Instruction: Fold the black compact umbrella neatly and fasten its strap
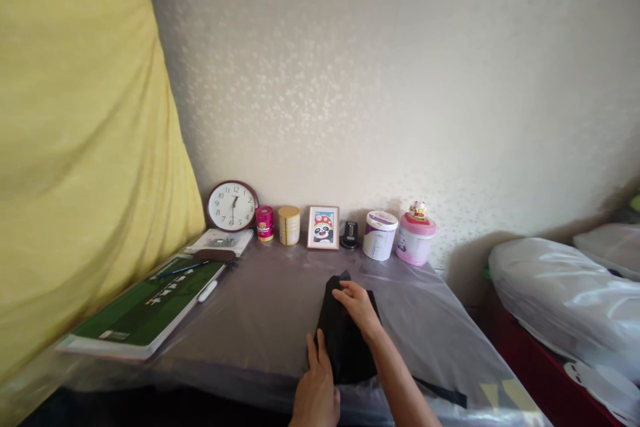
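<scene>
A black folded cloth item, perhaps a bag, lies on the table near its front edge; its exact kind I cannot make out. A black strap runs out from its lower right side. With fingers bent together, my right hand pinches the fabric near the item's far end. My left hand rests against its near left side, fingers stretched out along the edge, the thumb mostly hidden.
A table under clear plastic holds a green book, a pen and a brown case at left. Along the wall stand a clock, a picture frame and several canisters. Plastic-wrapped bundles lie right; a yellow curtain hangs left.
</scene>
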{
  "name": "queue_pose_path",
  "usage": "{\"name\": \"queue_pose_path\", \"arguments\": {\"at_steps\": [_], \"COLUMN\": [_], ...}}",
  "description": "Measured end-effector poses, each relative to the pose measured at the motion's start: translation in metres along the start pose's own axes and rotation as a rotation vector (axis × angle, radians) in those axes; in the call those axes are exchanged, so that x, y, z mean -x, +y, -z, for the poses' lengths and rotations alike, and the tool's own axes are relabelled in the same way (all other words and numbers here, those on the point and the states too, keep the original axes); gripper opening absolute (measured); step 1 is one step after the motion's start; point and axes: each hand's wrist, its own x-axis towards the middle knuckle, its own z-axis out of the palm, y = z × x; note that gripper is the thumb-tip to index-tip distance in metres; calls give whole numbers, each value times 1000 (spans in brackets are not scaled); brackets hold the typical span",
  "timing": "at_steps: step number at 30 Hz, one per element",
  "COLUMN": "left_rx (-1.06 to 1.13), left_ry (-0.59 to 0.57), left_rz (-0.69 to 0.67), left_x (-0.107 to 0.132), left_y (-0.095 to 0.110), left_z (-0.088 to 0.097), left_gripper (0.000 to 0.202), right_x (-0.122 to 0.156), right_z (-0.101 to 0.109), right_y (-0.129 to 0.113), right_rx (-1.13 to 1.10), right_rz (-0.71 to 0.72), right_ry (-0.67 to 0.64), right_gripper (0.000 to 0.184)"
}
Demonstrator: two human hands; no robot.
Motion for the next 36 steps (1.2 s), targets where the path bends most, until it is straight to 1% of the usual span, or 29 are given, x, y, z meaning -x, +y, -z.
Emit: {"name": "queue_pose_path", "arguments": {"at_steps": [3, 5, 8, 11, 13, 16, 17, 18, 19, 21, 23, 24, 26, 29, 31, 33, 36], "left_rx": [-23, -17, -11, -37, -58, -90, -94, -96, -95, -92, -89, -88, -91, -106, -122, -138, -150], "left_ry": [-14, -1, 19, 36, 110, 392, 455, 469, 439, 292, 142, 93, 28, 1, 15, 44, 83], "left_rz": [-16, -40, -50, -73, -111, -171, -214, -270, -324, -384, -344, -304, -244, -191, -154, -131, -111], "left_x": [-2, -4, -9, -12, -12, -10, -10, -10, -11, -14, -17, -18, -20, -23, -25, -27, -28], "left_y": [-1, -3, -9, -19, -28, -39, -40, -40, -40, -35, -29, -27, -23, -20, -19, -19, -19], "left_z": [-3, -6, -12, -23, -30, -34, -32, -30, -26, -18, -12, -12, -14, -22, -27, -32, -36], "left_gripper": [71, 72, 76, 79, 75, 54, 48, 44, 44, 55, 75, 83, 93, 94, 93, 90, 80], "right_x": [-11, -14, -15, -12, -8, -2, -1, 0, 0, 1, 4, 7, 16, 30, 34, 31, 14], "right_z": [-24, -33, -36, -33, -32, -32, -33, -33, -34, -33, -30, -29, -24, -16, -12, -10, -8], "right_y": [13, 23, 31, 28, 22, 15, 13, 13, 12, 11, 9, 9, 8, 12, 18, 24, 32], "right_rx": [88, 133, 208, 416, 532, 564, 564, 564, 563, 548, 518, 498, 468, 472, 514, 573, 671], "right_rz": [26, 32, 40, 40, 43, 87, 107, 125, 142, 172, 199, 215, 285, 466, 567, 615, 623], "right_ry": [-35, -44, -43, -49, -79, -146, -163, -177, -186, -214, -258, -285, -328, -335, -336, -350, -356], "right_gripper": [28, 28, 28, 28, 27, 24, 23, 22, 22, 21, 21, 21, 24, 30, 32, 32, 32]}}
